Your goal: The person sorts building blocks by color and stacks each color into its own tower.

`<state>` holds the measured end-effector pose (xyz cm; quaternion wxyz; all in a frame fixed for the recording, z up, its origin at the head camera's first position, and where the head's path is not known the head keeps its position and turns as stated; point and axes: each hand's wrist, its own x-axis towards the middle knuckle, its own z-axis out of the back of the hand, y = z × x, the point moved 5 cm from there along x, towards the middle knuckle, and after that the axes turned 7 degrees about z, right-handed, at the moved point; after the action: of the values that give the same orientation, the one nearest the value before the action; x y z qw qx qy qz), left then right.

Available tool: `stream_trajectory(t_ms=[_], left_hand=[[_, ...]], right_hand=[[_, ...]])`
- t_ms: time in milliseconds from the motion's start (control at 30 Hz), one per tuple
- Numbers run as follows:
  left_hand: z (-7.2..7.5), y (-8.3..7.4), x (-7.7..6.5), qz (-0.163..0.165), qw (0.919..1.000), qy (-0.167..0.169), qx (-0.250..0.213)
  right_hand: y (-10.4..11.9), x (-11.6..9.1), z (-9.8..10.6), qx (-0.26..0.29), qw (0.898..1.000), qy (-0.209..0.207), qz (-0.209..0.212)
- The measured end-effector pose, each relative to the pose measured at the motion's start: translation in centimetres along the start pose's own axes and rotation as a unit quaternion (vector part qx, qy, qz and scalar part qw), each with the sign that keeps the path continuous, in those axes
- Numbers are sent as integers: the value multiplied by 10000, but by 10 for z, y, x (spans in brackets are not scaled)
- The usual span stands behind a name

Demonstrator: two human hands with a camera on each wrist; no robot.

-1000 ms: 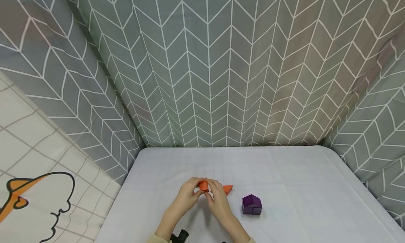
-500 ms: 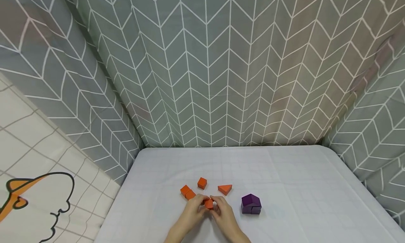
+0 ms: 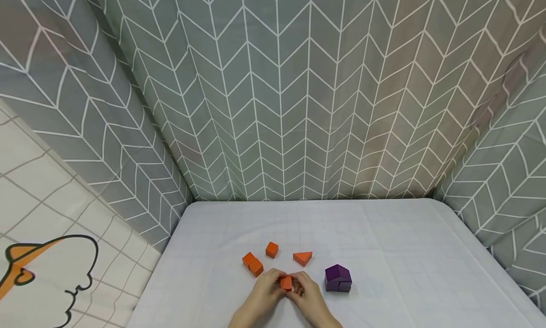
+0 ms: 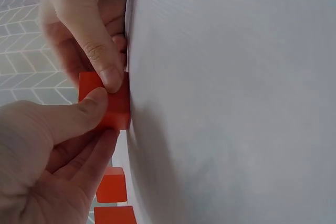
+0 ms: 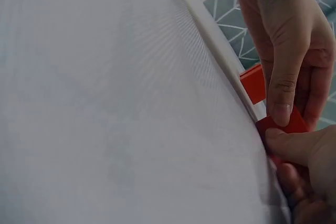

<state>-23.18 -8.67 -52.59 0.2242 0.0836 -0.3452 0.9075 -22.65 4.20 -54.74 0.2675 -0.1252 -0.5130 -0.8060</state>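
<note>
Low in the middle of the head view, both hands meet around an orange block (image 3: 286,284). From its left side, the left hand (image 3: 265,292) pinches it between thumb and fingers. The right hand (image 3: 310,299) pinches it from the other side, its remaining fingers curled in. In the left wrist view the two thumbs lie close together on the face of the block (image 4: 121,107), which sits right at the white tablecloth (image 4: 226,98). Part of the block is hidden behind the fingers.
Beyond the left hand lie two touching orange blocks (image 3: 253,264). A single orange cube (image 3: 271,250) and an orange triangular block (image 3: 303,258) sit farther back. Right of the hands stands a group of purple blocks (image 3: 338,278). A patterned grey curtain (image 3: 294,105) hangs behind the table.
Both hands have come back toward the body from the far orange cube, which stays behind. They now hold an orange block nearer the front, slightly farther right than half a second ago.
</note>
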Motion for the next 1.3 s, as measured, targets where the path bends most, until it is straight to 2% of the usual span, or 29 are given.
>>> stream_trajectory(t_ms=[200, 333, 600, 867, 1100, 1300], left_hand=[[-4, 0, 2, 183, 9996, 226, 51], [-5, 0, 2, 299, 9992, 257, 25], [-4, -1, 0, 76, 10000, -11, 28], [-2, 1, 0, 142, 9999, -19, 26], [1, -1, -1, -115, 9997, -191, -21], [0, -1, -1, -38, 9999, -81, -119]], right_hand=[[-9, -2, -1, 18, 10000, -63, -12], [-11, -3, -2, 19, 10000, -10, 2], [-9, -4, -1, -34, 9999, -70, 100], [-9, -2, -2, 39, 9998, -76, 155], [-9, 0, -3, -6, 9998, -126, 157], [-10, -2, -3, 39, 10000, -7, -56]])
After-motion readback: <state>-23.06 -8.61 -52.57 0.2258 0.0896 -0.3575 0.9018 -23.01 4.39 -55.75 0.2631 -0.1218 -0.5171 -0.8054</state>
